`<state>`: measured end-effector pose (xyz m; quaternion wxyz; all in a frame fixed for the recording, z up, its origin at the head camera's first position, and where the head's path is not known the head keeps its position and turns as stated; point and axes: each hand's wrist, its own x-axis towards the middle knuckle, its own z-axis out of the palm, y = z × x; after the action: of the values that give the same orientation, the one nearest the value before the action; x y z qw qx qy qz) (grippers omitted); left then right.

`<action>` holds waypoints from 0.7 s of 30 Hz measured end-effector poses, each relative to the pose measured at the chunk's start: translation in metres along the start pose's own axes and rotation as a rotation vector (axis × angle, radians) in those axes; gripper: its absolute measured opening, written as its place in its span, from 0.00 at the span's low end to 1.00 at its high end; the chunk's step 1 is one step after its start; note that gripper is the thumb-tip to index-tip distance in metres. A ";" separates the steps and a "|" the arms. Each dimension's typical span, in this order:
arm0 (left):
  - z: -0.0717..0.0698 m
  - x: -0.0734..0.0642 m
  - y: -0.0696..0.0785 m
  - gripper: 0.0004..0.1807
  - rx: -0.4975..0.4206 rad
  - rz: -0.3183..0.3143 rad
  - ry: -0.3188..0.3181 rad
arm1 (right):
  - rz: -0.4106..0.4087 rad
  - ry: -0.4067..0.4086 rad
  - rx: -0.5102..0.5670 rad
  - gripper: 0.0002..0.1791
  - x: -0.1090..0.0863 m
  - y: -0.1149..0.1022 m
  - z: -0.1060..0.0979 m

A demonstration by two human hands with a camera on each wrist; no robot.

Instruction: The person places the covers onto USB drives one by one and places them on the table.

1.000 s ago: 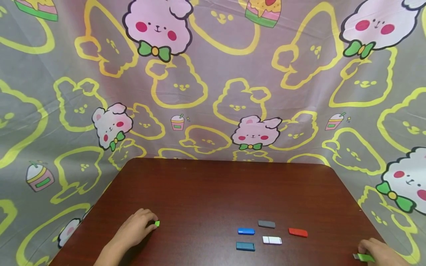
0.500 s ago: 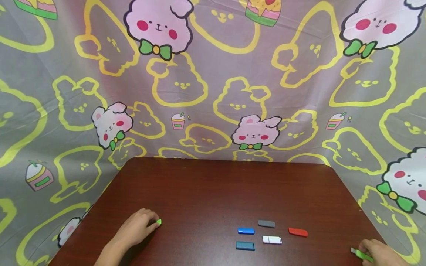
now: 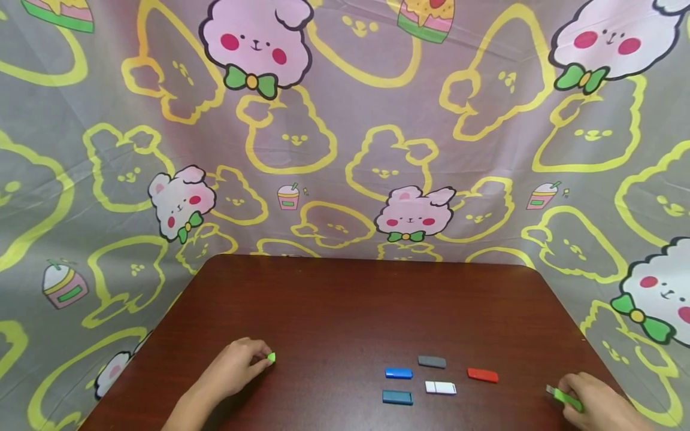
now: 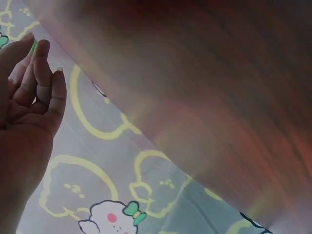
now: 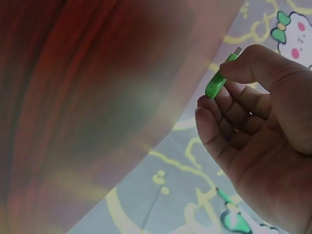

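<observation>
My left hand [image 3: 237, 365] pinches a small bright green cap [image 3: 272, 357] between thumb and fingertips, over the left part of the table. In the left wrist view most of the cap is hidden by the fingers [image 4: 43, 73]. At the right, my right hand [image 3: 593, 400] holds a green USB stick [image 3: 568, 400] with its metal plug bare and pointing left. The right wrist view shows the stick [image 5: 214, 87] pinched between thumb and index finger, the other fingers curled below it.
Between the hands, several USB sticks lie on the dark brown table [image 3: 345, 311]: blue [image 3: 399, 373], grey [image 3: 432, 362], red [image 3: 482, 375], white [image 3: 440, 388] and teal [image 3: 397, 397]. A patterned cloth [image 3: 345, 108] hangs behind and beside the table.
Both hands have moved inward, the left to the right with the cap and the right to the left with the green USB stick. The sticks on the table have stayed put.
</observation>
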<state>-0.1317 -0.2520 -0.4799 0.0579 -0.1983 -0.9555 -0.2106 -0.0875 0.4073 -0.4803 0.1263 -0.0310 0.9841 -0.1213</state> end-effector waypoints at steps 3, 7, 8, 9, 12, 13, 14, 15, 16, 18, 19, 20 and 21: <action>0.001 0.004 0.007 0.05 -0.009 0.031 0.016 | -0.018 0.018 0.013 0.08 0.002 -0.011 0.000; 0.003 0.009 0.015 0.05 -0.018 0.063 0.031 | -0.036 0.041 0.030 0.09 0.002 -0.024 0.000; 0.003 0.009 0.017 0.05 -0.018 0.066 0.028 | -0.043 0.050 0.031 0.09 0.002 -0.027 0.000; 0.004 0.010 0.019 0.05 -0.017 0.069 0.028 | -0.048 0.055 0.034 0.09 0.002 -0.030 -0.001; 0.005 0.011 0.023 0.05 -0.020 0.074 0.025 | -0.087 0.082 0.047 0.09 0.002 -0.041 0.000; 0.005 0.012 0.024 0.04 -0.022 0.075 0.024 | -0.117 0.096 0.053 0.09 0.003 -0.045 0.000; 0.006 0.012 0.026 0.04 -0.025 0.077 0.023 | -0.135 0.102 0.062 0.09 0.003 -0.049 0.000; 0.006 0.013 0.028 0.04 -0.029 0.080 0.024 | -0.158 0.112 0.068 0.09 0.004 -0.053 0.000; 0.007 0.014 0.030 0.04 -0.035 0.079 0.019 | -0.174 0.123 0.074 0.09 0.005 -0.058 -0.001; 0.008 0.015 0.035 0.04 -0.044 0.082 0.011 | -0.202 0.159 0.072 0.10 0.005 -0.068 -0.001; 0.008 0.016 0.037 0.04 -0.052 0.082 0.006 | -0.212 0.179 0.067 0.10 0.005 -0.073 -0.001; 0.009 0.017 0.040 0.04 -0.059 0.083 0.001 | -0.213 0.196 0.064 0.11 0.005 -0.078 -0.001; 0.010 0.017 0.042 0.04 -0.064 0.084 -0.004 | -0.204 0.208 0.062 0.11 0.004 -0.084 -0.001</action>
<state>-0.1309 -0.2071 -0.4697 0.0582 -0.2404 -0.9392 -0.2381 -0.0895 0.3260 -0.4598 0.0114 -0.1144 0.9793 -0.1665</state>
